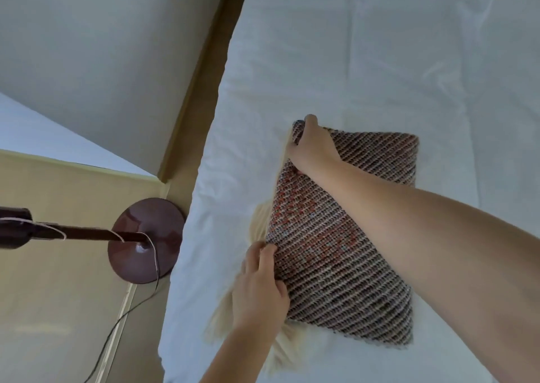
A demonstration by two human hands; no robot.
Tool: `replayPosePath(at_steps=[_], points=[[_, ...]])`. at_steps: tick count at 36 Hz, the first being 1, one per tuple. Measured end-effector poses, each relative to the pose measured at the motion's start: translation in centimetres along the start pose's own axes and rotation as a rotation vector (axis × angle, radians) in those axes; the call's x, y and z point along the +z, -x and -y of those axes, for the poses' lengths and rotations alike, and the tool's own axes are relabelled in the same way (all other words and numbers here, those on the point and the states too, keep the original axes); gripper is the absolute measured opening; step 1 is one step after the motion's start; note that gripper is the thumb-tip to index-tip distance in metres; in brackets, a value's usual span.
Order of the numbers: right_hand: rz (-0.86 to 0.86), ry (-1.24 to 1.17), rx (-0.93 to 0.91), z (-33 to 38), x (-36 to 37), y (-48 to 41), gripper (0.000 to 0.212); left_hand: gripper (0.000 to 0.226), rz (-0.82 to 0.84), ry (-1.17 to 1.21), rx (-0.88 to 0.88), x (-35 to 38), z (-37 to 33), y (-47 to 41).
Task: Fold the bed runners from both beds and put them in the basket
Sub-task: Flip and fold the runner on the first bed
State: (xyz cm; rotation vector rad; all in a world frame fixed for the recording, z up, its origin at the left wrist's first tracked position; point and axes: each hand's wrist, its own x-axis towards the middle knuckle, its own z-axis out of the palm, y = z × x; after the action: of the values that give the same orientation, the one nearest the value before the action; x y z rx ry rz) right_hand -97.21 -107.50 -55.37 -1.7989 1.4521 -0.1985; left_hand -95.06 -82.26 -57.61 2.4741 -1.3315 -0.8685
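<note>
Soft daylight, slight blur, wide-angle edge distortion

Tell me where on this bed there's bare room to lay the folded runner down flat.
The white bed is bare beyond and to the right of the folded runner. It is crowded at the runner's left edge: left hand and right hand grip it there, cream fringe spills out, and the lamp base stands just past the mattress edge.

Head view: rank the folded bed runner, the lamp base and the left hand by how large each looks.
1. Folded bed runner, clearly largest.
2. and 3. Lamp base and left hand cover similar areas; the hand is nearer the camera, so I will not rank them.
</note>
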Motion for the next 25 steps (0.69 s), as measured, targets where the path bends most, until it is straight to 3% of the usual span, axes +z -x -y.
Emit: replayPosePath(at_steps=[2,5,7,11,17,25], points=[[-0.054,0.081,-0.087,-0.6,0.2,0.6,0.048,0.06,-0.088,-0.088,0.058,0.5,-0.1,-0.6],[-0.194,0.465,-0.307,-3.4,0.1,1.6,0.054,0.068,-0.186,-0.167,0.161,0.4,-1.4,-2.6],[-0.121,0.647,-0.373,-5.4,-0.3,2.1,0.06,0.066,-0.184,-0.214,0.225,0.1,-2.5,-4.6],[0.068,0.752,-0.304,-10.1,-1.4,2.8,0.071,0.067,-0.039,-0.318,0.241,0.4,-3.5,-8.0],[0.001,0.753,-0.078,-16.2,-6.0,3.9,0.076,0.071,0.064,-0.363,0.221,0.7,-4.8,-10.9],[0.005,0.63,0.058,-15.5,-4.4,7.8,0.08,0.068,0.082,-0.205,0.188,0.0,-5.9,-13.2]])
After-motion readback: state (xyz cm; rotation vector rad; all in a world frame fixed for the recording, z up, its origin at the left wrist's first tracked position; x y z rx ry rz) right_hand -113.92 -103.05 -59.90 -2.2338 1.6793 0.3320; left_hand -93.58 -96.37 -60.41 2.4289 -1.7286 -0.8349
